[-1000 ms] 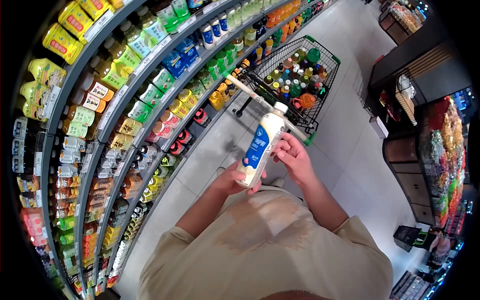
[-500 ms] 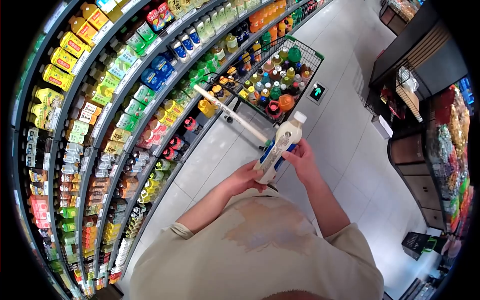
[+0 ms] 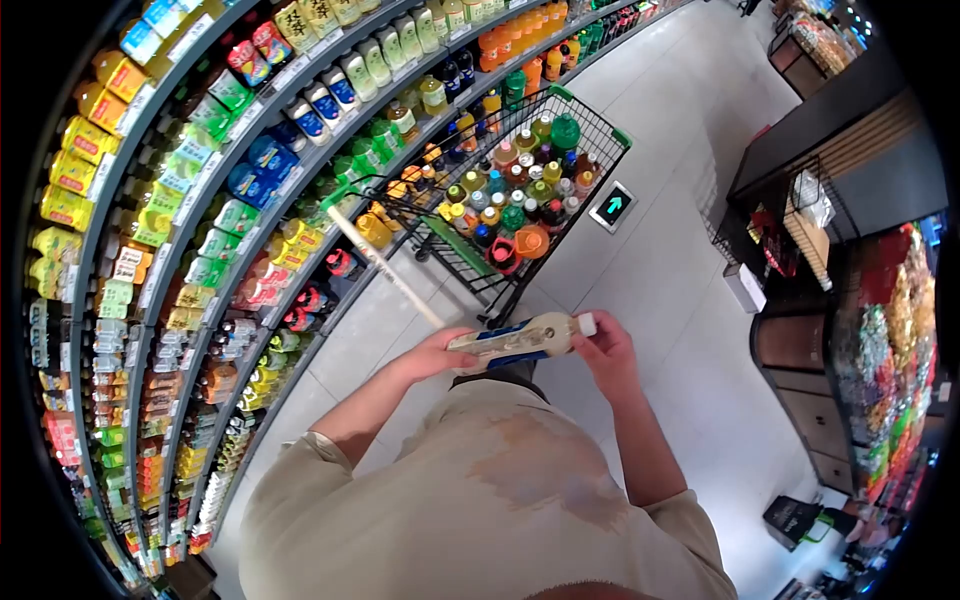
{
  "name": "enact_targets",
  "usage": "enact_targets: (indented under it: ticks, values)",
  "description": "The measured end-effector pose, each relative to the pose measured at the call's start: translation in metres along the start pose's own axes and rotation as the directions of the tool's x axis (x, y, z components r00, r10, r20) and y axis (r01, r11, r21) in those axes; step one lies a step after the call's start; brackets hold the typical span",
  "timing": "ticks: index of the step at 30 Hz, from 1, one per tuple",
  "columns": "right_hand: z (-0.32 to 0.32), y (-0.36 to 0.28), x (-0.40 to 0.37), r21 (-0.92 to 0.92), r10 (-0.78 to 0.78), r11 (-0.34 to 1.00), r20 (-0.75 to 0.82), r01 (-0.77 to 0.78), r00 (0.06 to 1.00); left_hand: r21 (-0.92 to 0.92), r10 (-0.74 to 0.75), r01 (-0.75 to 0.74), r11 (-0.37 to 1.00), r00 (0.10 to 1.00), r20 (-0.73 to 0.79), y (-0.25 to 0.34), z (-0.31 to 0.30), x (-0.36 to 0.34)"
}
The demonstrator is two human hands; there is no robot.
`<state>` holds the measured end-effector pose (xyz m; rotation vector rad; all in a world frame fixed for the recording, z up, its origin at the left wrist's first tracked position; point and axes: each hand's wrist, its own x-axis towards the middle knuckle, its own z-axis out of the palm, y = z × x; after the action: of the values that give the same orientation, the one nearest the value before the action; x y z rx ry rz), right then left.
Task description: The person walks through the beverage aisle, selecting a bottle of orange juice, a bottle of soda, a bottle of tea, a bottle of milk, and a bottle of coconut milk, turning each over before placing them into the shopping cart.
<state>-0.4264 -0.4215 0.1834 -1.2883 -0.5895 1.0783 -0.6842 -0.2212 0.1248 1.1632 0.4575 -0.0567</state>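
Cream-and-blue bottle [image 3: 515, 338] lying nearly flat at chest height, held out over the floor [image 3: 680, 250] between both hands. Its long axis runs side to side, tipped a touch upward toward the white cap [image 3: 587, 324]. Left hand [image 3: 440, 352] is wrapped round the base end, fingers curled under and thumb on top. Right hand [image 3: 607, 352] is closed on the neck, fingertips right at the cap, so the cap end belongs to the right and the base to the left. Neither hand is slack; both are grasping the bottle. Ahead stands the cart [image 3: 590, 135], packed with drinks, its pale handle [image 3: 385, 265] angling back toward the left hand. Shelves [image 3: 150, 290] of bottles curve along the left.
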Motion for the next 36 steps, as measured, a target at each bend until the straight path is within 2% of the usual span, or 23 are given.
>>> enact_targets:
  ticks: [3,5,7,9,11,12,13,15,16,17,18,19,20,22,23,25,27,31,34,35,36]
  values:
    - [-0.014,-0.016,0.043,-0.028,0.045,0.999,-0.005,-0.045,0.999,0.002,-0.057,0.057,0.998,0.996,-0.067,-0.004,-0.016,0.045]
    - [-0.03,-0.028,0.071,-0.07,0.12,0.99,-0.01,-0.121,0.993,-0.017,-0.04,0.038,0.999,0.988,-0.146,0.005,-0.015,0.071]
    - [-0.046,-0.043,0.104,-0.115,0.163,0.98,-0.02,-0.165,0.986,0.051,-0.033,0.037,0.998,0.997,-0.066,0.029,-0.018,0.1]
    - [-0.062,-0.053,0.13,-0.149,0.181,0.973,0.012,-0.177,0.983,-0.015,-0.025,0.024,1.0,0.995,-0.093,0.038,-0.023,0.13]
    - [-0.069,-0.055,0.151,-0.199,0.18,0.964,0.006,-0.176,0.984,-0.183,-0.228,0.215,0.959,0.972,-0.056,0.042,-0.032,0.153]
    - [-0.069,-0.054,0.161,-0.231,0.161,0.96,-0.005,-0.158,0.987,-0.203,-0.231,0.215,0.955,0.971,-0.063,0.038,-0.035,0.16]
    - [-0.067,-0.054,0.168,-0.24,0.173,0.956,0.008,-0.166,0.985,-0.182,-0.233,0.21,0.96,0.965,-0.116,0.03,-0.04,0.169]
    - [-0.064,-0.053,0.186,-0.447,0.124,0.882,-0.076,-0.145,0.989,-0.14,-0.224,0.196,0.971,0.947,-0.232,0.021,-0.052,0.184]
    - [-0.068,-0.053,0.198,-0.462,0.135,0.875,-0.054,-0.145,0.989,-0.138,-0.249,0.216,0.967,0.916,-0.316,0.024,-0.055,0.185]
    - [-0.075,-0.053,0.211,-0.472,0.117,0.869,-0.098,-0.149,0.988,-0.162,-0.245,0.201,0.966,0.912,-0.33,0.015,-0.06,0.185]
    - [-0.083,-0.053,0.226,-0.483,0.094,0.862,-0.141,-0.152,0.986,-0.197,-0.239,0.17,0.966,0.877,-0.417,0.0,-0.066,0.183]
    - [-0.094,-0.054,0.24,-0.502,0.1,0.853,-0.118,-0.146,0.988,-0.227,-0.236,0.137,0.964,0.834,-0.498,-0.013,-0.071,0.181]
    - [-0.107,-0.055,0.256,-0.483,0.11,0.86,-0.143,-0.167,0.984,-0.245,-0.23,0.116,0.963,0.828,-0.511,-0.025,-0.073,0.18]
    - [-0.132,-0.058,0.292,-0.471,0.115,0.863,-0.166,-0.181,0.979,-0.448,-0.181,-0.181,0.876,0.737,-0.652,-0.041,-0.071,0.176]
    - [-0.144,-0.06,0.311,-0.483,0.117,0.858,-0.143,-0.173,0.983,-0.452,-0.178,-0.201,0.869,0.725,-0.665,-0.044,-0.071,0.178]
    - [-0.166,-0.064,0.349,-0.591,0.107,0.794,-0.1,-0.145,0.989,-0.501,-0.221,-0.298,0.813,0.637,-0.738,-0.048,-0.069,0.18]
    - [-0.184,-0.066,0.388,-0.592,0.123,0.796,-0.05,-0.129,0.991,-0.487,-0.208,-0.315,0.814,0.626,-0.751,-0.05,-0.071,0.182]
    - [-0.214,-0.069,0.463,-0.653,0.122,0.753,0.021,-0.079,0.992,-0.469,-0.252,-0.331,0.819,0.527,-0.811,-0.046,-0.064,0.19]
    - [-0.24,-0.068,0.521,-0.69,0.151,0.717,0.018,-0.097,0.988,-0.424,-0.323,-0.369,0.827,0.306,-0.896,-0.038,-0.049,0.202]
    - [-0.251,-0.067,0.539,-0.755,0.124,0.655,0.07,-0.029,0.99,-0.428,-0.331,-0.357,0.83,0.302,-0.894,-0.033,-0.042,0.208]
    - [-0.261,-0.065,0.555,-0.809,0.102,0.587,0.121,0.038,0.987,-0.462,-0.395,-0.326,0.825,0.252,-0.884,-0.03,-0.036,0.212]
